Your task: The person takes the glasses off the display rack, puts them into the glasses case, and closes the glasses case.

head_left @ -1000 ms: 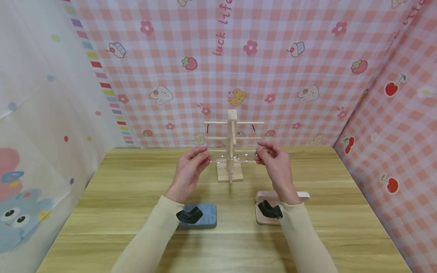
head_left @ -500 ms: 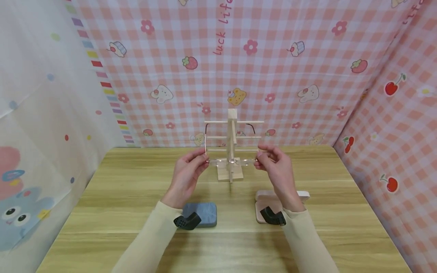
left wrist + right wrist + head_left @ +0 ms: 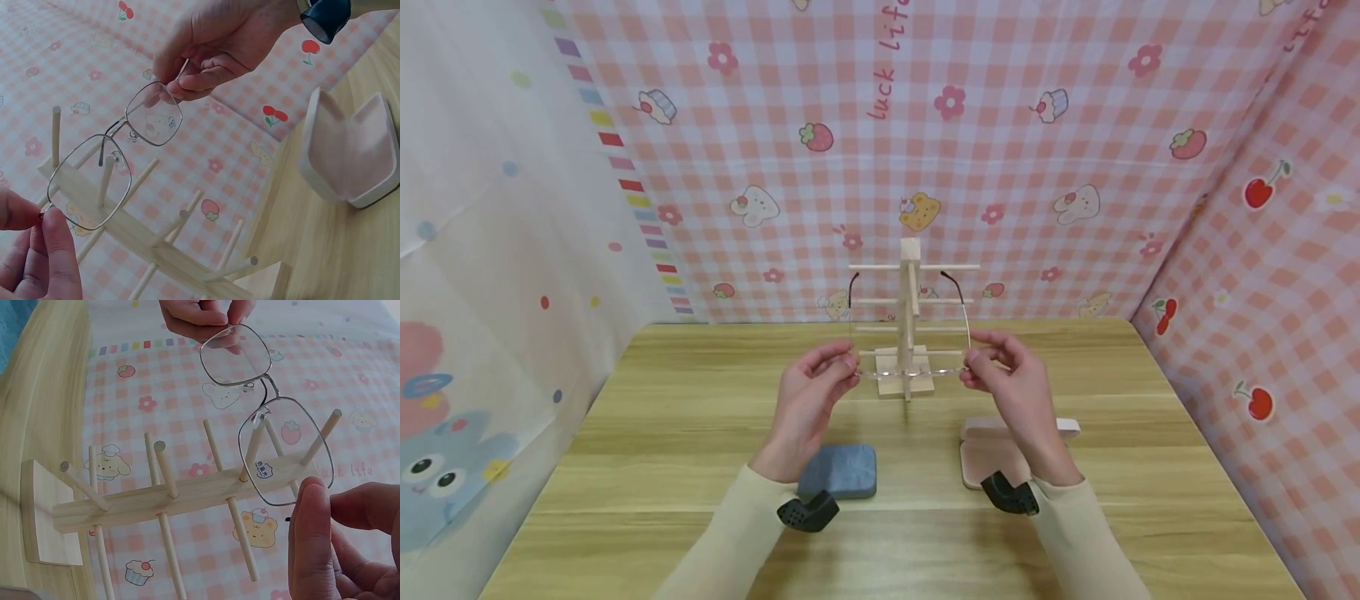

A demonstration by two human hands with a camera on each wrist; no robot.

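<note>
A pair of thin metal-framed glasses (image 3: 880, 374) with clear lenses is held level between both hands, its temples unfolded and pointing away. My left hand (image 3: 814, 396) pinches the left hinge corner between thumb and fingers. At the opposite corner my right hand (image 3: 1011, 387) pinches the frame the same way. Directly behind the glasses stands a wooden eyewear rack (image 3: 911, 250), an upright post with several horizontal pegs and a flat base. In the right wrist view the frame (image 3: 242, 456) overlaps the upper pegs, and a small sticker shows on one lens.
A closed blue glasses case (image 3: 850, 468) lies below my left hand. Beneath my right wrist an open pale pink case (image 3: 981, 458) sits on the wooden table (image 3: 700, 400). A checked cloth (image 3: 1000, 167) hangs along the back and right side.
Both hands have drawn the glasses down and back from the rack toward the person. The temples, earlier around the pegs, now show more fully in front of the rack.
</note>
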